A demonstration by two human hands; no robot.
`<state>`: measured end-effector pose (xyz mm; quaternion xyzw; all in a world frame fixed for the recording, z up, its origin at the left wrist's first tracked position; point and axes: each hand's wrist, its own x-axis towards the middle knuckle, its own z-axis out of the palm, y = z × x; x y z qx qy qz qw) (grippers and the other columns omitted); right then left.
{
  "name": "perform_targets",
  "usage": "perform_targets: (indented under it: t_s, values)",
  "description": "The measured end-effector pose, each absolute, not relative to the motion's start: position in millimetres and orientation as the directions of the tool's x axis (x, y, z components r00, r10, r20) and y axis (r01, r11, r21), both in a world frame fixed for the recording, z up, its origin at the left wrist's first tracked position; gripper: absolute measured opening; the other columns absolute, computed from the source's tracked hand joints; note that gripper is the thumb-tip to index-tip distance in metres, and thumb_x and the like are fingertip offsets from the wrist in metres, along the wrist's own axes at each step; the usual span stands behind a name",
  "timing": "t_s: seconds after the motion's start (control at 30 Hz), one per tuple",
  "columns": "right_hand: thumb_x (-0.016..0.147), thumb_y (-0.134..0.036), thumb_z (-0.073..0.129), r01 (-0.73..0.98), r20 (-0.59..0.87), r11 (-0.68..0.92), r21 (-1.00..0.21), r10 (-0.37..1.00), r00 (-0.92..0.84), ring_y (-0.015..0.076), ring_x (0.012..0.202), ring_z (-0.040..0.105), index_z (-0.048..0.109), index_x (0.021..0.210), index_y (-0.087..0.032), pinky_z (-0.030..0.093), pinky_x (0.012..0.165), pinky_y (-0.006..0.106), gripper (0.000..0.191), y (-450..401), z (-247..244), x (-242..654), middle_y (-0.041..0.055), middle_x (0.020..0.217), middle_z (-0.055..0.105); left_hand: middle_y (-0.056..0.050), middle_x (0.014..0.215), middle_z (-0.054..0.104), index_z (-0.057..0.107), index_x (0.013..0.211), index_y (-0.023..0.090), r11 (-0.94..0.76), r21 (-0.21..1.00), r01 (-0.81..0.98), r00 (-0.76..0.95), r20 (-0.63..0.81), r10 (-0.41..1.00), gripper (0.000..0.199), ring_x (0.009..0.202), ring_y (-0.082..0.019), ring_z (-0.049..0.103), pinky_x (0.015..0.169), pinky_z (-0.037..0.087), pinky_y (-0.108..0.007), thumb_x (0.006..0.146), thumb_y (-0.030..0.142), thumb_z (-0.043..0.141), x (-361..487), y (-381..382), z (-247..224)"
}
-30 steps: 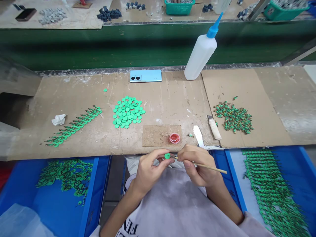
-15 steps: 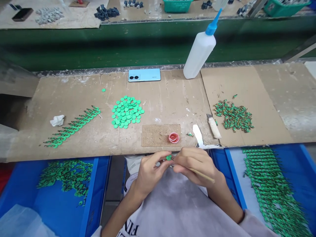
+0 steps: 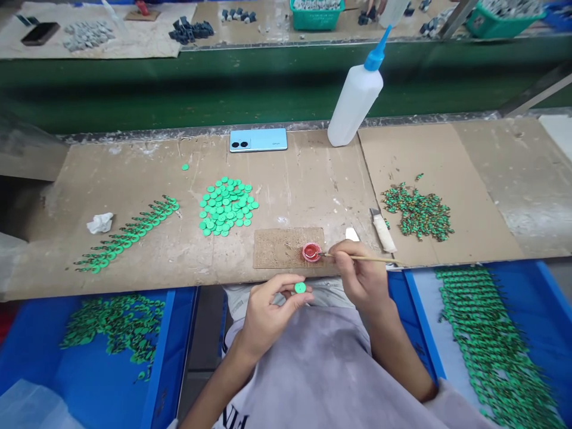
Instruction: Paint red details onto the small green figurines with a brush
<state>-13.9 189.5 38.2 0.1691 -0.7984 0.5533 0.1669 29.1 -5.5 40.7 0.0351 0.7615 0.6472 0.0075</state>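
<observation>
Between thumb and fingers, my left hand (image 3: 270, 313) pinches a small green disc (image 3: 300, 288) just in front of the table edge. My right hand (image 3: 364, 271) is closed on a thin wooden brush (image 3: 370, 258), its tip at the rim of a small cup of red liquid (image 3: 311, 252). The cup sits on a brown board (image 3: 277, 247). Behind the board lies a heap of loose green discs (image 3: 227, 205). A slanting row of green discs with dark pieces attached (image 3: 129, 233) is at the left. Small green-and-gold parts (image 3: 422, 213) are piled at the right.
A white bottle with a blue nozzle (image 3: 355, 106) and a light blue phone (image 3: 258, 140) stand and lie at the back. A wrapped blade (image 3: 383, 231) lies right of the cup. Blue bins (image 3: 163, 351) with green pieces flank my lap. Crumpled tissue (image 3: 100, 223) lies left.
My right hand has moved away from the left, forward and right, bringing the brush tip to the red cup. My left hand still holds the disc, now more exposed. The view shifted slightly.
</observation>
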Motion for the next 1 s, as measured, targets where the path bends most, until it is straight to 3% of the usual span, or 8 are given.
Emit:
perform_targets:
  t_s: [0.3,1.0]
  values:
    - [0.106,-0.023,0.050,-0.433,0.411,0.529,-0.730,-0.167,-0.896,0.0172,0.065,0.068,0.062,0.089,-0.021,0.051,0.059,0.027,0.020,184.3,28.3,-28.8,0.0029,0.077,0.071,-0.004,0.082,0.083,0.077,0.096,0.018,0.281,0.956,0.087,-0.994,0.064,0.089,0.014,0.068,-0.018,0.079,0.064,0.063,-0.023,0.088,0.029,0.081,30.0,-12.8,36.3]
    - [0.108,-0.028,0.046,-0.393,0.340,0.584,-0.710,-0.205,-0.918,0.0185,0.068,0.070,0.063,0.087,-0.022,0.054,0.063,0.028,0.028,184.9,27.9,-31.2,0.0056,0.081,0.073,-0.001,0.076,0.081,0.077,0.099,0.019,0.351,0.915,0.198,-0.979,0.168,0.115,0.013,0.061,-0.015,0.073,0.062,0.061,-0.023,0.091,0.030,0.078,26.8,-10.8,34.7]
